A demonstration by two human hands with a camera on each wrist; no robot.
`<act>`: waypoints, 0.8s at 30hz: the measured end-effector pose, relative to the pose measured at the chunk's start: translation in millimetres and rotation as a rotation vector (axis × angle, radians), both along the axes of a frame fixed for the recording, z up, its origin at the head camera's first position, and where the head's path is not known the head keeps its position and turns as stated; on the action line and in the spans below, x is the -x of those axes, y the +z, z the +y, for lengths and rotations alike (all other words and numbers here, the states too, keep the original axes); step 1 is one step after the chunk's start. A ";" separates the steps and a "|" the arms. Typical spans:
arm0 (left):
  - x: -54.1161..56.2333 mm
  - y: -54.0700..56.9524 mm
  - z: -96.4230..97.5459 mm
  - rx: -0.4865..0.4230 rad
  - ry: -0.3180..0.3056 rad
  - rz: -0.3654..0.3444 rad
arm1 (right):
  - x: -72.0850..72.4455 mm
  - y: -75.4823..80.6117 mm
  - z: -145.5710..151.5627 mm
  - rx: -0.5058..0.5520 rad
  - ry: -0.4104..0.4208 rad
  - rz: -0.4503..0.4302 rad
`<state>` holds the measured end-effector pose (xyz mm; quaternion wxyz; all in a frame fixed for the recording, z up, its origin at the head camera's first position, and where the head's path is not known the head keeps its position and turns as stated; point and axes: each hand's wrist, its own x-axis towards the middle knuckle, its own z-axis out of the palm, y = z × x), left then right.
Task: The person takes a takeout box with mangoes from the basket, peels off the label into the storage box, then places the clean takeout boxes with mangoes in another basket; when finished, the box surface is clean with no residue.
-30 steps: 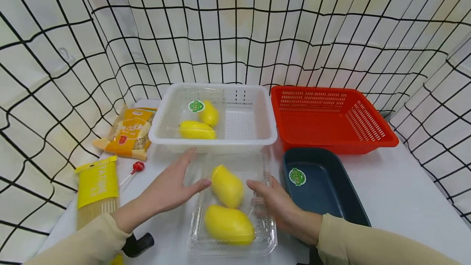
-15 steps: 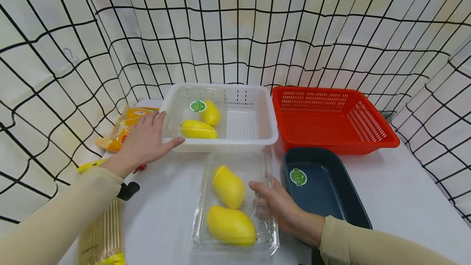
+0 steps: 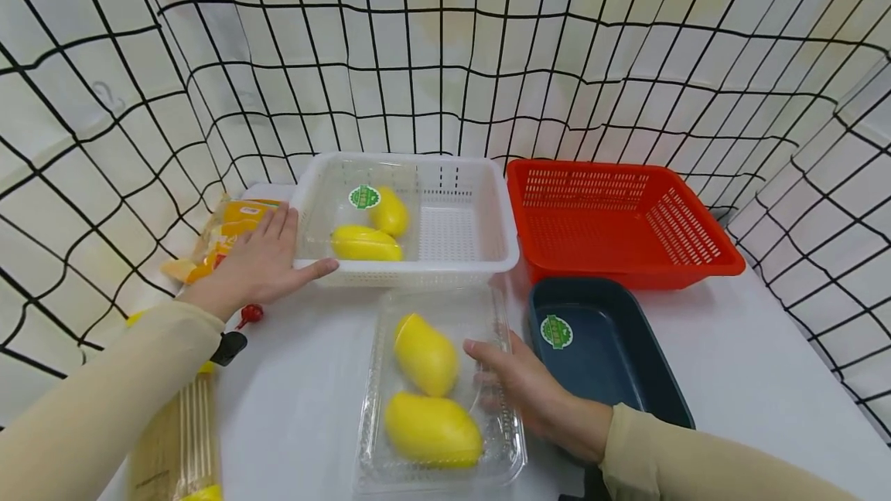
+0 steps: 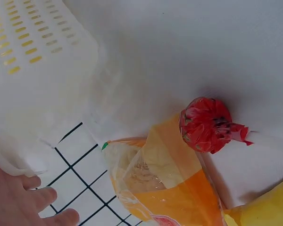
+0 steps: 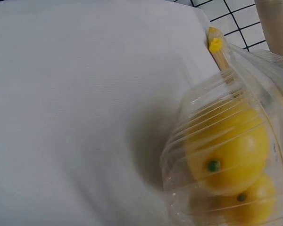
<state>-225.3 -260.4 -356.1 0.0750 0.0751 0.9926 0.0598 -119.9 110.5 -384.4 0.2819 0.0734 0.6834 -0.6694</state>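
My right hand (image 3: 529,389) grips the right side of a clear plastic box (image 3: 372,439), thumb on top. Inside lie two yellow mangoes, one (image 3: 426,354) farther off and one (image 3: 433,430) nearer; the right wrist view shows a mango (image 5: 228,150) through the ribbed wall. My left hand (image 3: 257,257) is at the front left corner of the white basket (image 3: 465,267), fingers straight along its outer side and thumb over the front rim. In the left wrist view, its fingertips (image 4: 47,194) show beside the basket's edge. The basket holds another clear box with two yellow fruits (image 3: 366,243) and a green sticker.
To the right stand a red basket (image 3: 619,273) and a dark blue tray (image 3: 605,354) with a green sticker. An orange snack bag (image 4: 174,188), a red lollipop (image 4: 206,125) and a yellow-ended noodle pack (image 3: 177,439) lie left. Black netting (image 3: 441,64) encloses the table.
My left hand has moved from beside the clear box, left and away from me, to the white basket's corner. My right hand still holds the clear box in nearly the same place.
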 end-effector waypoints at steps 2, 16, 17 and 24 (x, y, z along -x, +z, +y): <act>-0.2 1.1 0.6 -0.003 -0.001 0.000 | 1.1 5.7 0.7 -0.018 -0.001 0.014; -0.2 4.5 -1.0 -0.013 -0.013 0.000 | 16.3 80.6 31.4 -0.113 0.157 0.155; 0.1 4.3 -0.9 -0.014 -0.014 -0.001 | 18.4 87.0 36.2 -0.115 0.173 0.182; 1.6 3.9 1.1 -0.031 -0.011 -0.011 | 43.0 125.8 76.9 -0.066 0.155 0.363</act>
